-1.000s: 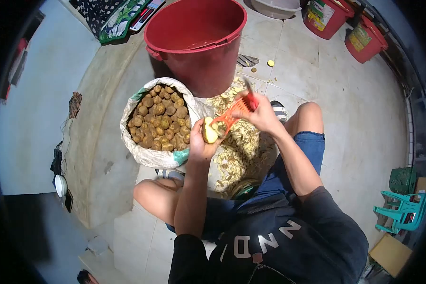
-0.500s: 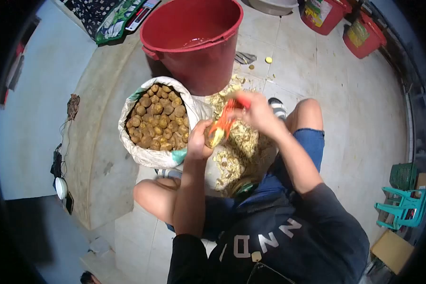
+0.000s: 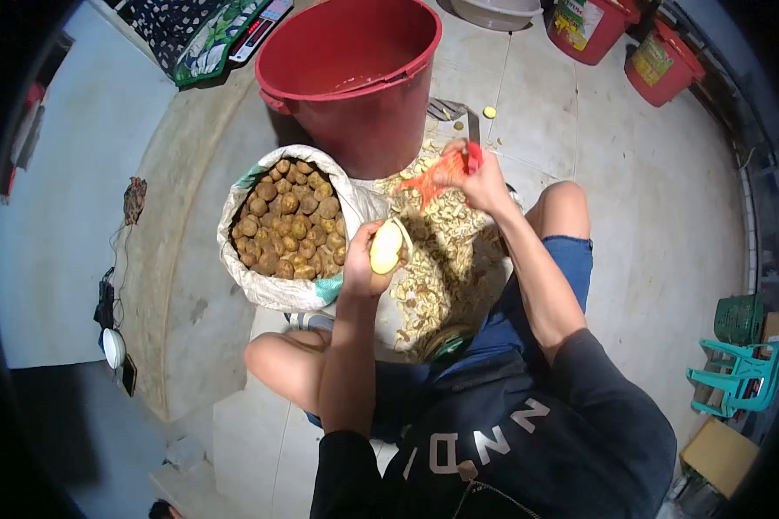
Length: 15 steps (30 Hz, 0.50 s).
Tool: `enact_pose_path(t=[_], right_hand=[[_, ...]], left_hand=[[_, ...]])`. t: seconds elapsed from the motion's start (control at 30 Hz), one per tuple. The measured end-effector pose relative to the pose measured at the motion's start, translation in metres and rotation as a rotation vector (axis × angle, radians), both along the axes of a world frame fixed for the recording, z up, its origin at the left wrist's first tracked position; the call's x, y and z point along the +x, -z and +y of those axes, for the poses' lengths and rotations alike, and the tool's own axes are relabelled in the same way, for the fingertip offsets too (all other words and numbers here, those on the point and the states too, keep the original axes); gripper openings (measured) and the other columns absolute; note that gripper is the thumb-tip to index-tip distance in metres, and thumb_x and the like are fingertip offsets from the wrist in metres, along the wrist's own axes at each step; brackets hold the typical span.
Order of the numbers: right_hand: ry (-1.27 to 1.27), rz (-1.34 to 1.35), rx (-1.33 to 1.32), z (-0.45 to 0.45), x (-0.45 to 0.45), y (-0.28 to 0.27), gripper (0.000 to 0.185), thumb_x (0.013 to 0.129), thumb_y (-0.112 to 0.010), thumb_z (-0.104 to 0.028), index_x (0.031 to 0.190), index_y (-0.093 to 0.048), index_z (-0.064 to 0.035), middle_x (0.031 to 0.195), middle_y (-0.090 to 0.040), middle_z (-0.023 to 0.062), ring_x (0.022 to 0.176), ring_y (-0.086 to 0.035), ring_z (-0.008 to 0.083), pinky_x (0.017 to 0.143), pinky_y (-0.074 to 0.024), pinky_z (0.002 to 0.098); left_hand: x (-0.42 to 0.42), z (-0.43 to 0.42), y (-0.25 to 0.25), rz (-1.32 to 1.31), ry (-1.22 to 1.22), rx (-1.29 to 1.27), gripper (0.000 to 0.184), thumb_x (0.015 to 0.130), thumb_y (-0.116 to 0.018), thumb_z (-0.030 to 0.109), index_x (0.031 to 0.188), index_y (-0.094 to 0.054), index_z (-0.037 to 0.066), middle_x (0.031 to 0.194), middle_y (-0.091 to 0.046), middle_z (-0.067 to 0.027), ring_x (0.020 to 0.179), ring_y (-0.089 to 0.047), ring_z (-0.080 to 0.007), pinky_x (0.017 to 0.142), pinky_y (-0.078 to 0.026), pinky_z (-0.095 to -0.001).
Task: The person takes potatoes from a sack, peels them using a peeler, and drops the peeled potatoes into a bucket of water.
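Observation:
My left hand (image 3: pixel 360 266) is closed around a potato (image 3: pixel 385 248), whose upward side shows pale yellow, peeled flesh. In my right hand (image 3: pixel 486 183) is a red peeler (image 3: pixel 474 158), held up and to the right of the potato, apart from it. An orange-red smear of motion runs from the peeler, so its blade is not clear. Beneath both hands lies a heap of potato peelings (image 3: pixel 441 251). Beside my left hand stands a white sack (image 3: pixel 277 298), its rim rolled open, full of unpeeled brown potatoes (image 3: pixel 290 225).
A big red tub (image 3: pixel 355 121) stands just beyond the sack and peelings. Farther back are a pale basin (image 3: pixel 498 13) and two red buckets (image 3: pixel 664 65). A peeled piece (image 3: pixel 490 112) lies on the tiles. Teal plastic stools (image 3: pixel 736 376) and a green crate (image 3: pixel 737 320) sit at the right.
My right hand has drawn the peeler away from the potato, up and to the right. More of the potato's pale flesh now faces up in my left hand.

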State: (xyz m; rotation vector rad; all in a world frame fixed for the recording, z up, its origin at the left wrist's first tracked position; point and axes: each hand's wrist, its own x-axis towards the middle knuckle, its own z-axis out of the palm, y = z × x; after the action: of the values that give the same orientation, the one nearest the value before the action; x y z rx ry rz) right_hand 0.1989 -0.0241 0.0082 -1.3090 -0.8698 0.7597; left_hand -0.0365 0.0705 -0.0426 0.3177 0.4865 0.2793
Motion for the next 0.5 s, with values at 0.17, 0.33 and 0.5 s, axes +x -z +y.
enact_pose_path(t=[0.17,0.33,0.5], right_hand=[[-0.078,-0.706,-0.008,-0.015,-0.060,-0.030,0.042,0.068,-0.086,-0.014,0.102,-0.064,-0.0030,0.088,-0.068,0.0081,0.085,-0.066,0.0164,0.077,-0.0519,0.0328],[-0.002,-0.003,-0.067,-0.002,-0.016,0.001,0.040,0.070,-0.084,-0.007,0.103,-0.062,-0.0017,0.091,-0.067,0.0039,0.086,-0.063,0.0123,0.077,-0.0529,0.0293],[-0.003,-0.574,-0.031,-0.012,-0.053,-0.017,0.042,0.070,-0.085,-0.014,0.104,-0.062,-0.0007,0.087,-0.068,0.0049,0.087,-0.063,0.0125,0.075,-0.0516,0.0298]], left_hand=[[0.006,-0.003,-0.005,0.061,-0.130,0.032,0.028,0.091,-0.047,0.027,0.096,-0.059,0.003,0.084,-0.066,-0.0116,0.070,-0.064,-0.0257,0.064,-0.054,-0.0406],[0.007,-0.003,-0.027,0.181,-0.128,-0.049,0.030,0.092,-0.044,0.029,0.097,-0.059,0.004,0.085,-0.066,-0.0114,0.070,-0.065,-0.0266,0.061,-0.054,-0.0420],[0.006,-0.005,-0.006,0.130,-0.125,0.037,0.028,0.091,-0.045,0.029,0.096,-0.059,0.005,0.086,-0.066,-0.0119,0.071,-0.064,-0.0277,0.062,-0.053,-0.0419]])
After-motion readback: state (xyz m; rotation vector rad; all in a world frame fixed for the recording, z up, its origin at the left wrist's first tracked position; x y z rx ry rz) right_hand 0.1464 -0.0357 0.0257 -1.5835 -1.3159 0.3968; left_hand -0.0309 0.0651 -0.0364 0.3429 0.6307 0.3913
